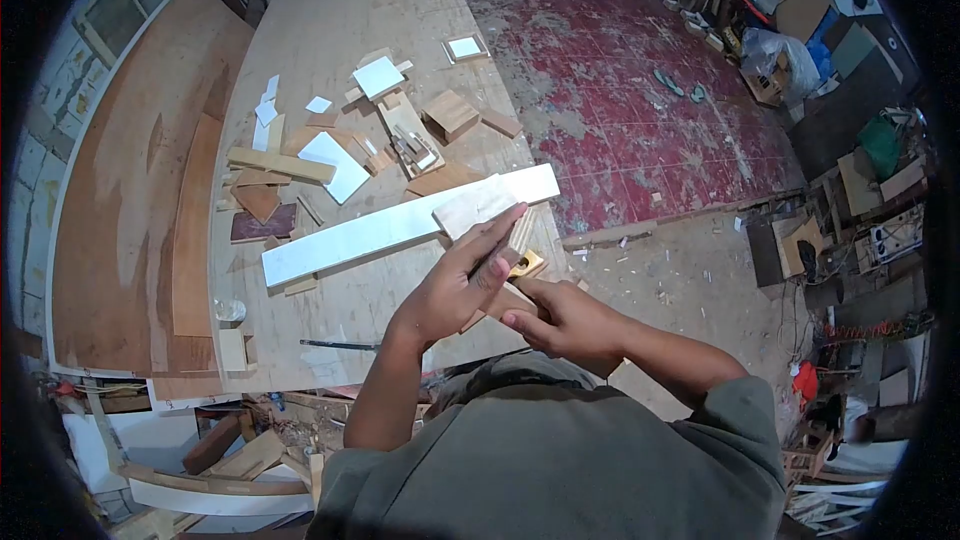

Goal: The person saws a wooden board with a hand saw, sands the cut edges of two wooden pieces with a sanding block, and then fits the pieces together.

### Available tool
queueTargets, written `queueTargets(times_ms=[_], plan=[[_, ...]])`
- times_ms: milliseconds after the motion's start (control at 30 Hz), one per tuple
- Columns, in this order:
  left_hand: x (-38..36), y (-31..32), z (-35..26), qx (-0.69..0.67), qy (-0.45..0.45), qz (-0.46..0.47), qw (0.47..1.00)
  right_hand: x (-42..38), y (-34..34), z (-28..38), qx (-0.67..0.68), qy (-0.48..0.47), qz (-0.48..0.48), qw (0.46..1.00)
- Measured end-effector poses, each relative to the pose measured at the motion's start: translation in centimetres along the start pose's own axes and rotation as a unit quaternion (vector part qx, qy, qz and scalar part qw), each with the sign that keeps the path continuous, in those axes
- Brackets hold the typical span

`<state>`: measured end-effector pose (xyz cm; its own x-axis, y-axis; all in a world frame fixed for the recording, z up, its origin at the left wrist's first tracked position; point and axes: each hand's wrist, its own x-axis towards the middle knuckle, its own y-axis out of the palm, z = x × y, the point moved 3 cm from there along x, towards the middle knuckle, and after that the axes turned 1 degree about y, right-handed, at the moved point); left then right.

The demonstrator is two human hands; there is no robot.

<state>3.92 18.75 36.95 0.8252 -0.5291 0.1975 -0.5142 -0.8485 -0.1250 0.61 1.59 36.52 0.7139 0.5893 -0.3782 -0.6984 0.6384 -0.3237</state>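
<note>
On the near side of the white board (375, 237), the right hand's (570, 318) fingers curl closed around a wood block (511, 298), with a yellow piece (530, 264) just beyond them, between block and board. The left hand's (450, 285) fingers stretch nearly straight towards the board, thumb apart, beside the block; whether they grip anything I cannot tell. A pale panel (468, 206) overlaps the board, which lies across the bench (350, 35).
</note>
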Motion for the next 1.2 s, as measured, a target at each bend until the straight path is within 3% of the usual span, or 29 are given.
queueTargets(times_ms=[233,333,367,467,567,667,767,867,933,1000,1100,1200], plan=[[-0.7,-0.3,1.1,-0.078,-0.043,-0.018,0.996,0.4,-2.1,0.2,0.07,0.018,-0.037,0.997],[-0.9,-0.5,1.6,-0.194,-0.046,-0.028,0.98,0.3,-1.2,0.4,0.036,0.008,-0.038,0.999],[-0.7,-0.5,1.5,-0.193,-0.045,-0.028,0.98,0.5,-0.9,0.6,0.035,0.008,-0.038,0.999],[-0.2,-0.4,1.1,-0.143,-0.001,-0.034,0.989,0.7,0.4,1.2,-0.136,-0.078,0.007,0.988],[-0.3,-1.0,0.4,-0.172,0.005,-0.037,0.984,0.8,-1.9,1.9,-0.041,-0.04,-0.027,0.998],[-0.2,-1.3,0.6,-0.138,0.016,-0.051,0.989,0.9,-0.5,1.6,-0.054,-0.049,-0.082,0.994],[0.1,-0.9,-0.1,0.037,-0.012,0.001,0.999,1.4,1.0,0.2,-0.148,-0.109,-0.043,0.982],[-0.2,-1.2,0.0,-0.009,0.022,-0.061,0.998,1.2,-1.4,1.0,-0.131,-0.066,-0.074,0.986],[-0.2,-1.2,0.9,-0.08,0.023,-0.09,0.992,0.8,-4.0,2.8,-0.049,-0.039,-0.108,0.992],[-0.3,-1.3,1.0,-0.118,0.04,-0.111,0.986,1.0,-2.8,2.1,-0.06,-0.073,-0.146,0.985],[0.1,-0.9,0.3,-0.021,0.04,-0.054,0.998,1.0,1.4,0.7,-0.186,-0.131,-0.02,0.974],[0.1,-1.2,-0.7,0.004,0.014,-0.06,0.998,1.4,-0.5,1.2,-0.183,-0.132,-0.066,0.972]])
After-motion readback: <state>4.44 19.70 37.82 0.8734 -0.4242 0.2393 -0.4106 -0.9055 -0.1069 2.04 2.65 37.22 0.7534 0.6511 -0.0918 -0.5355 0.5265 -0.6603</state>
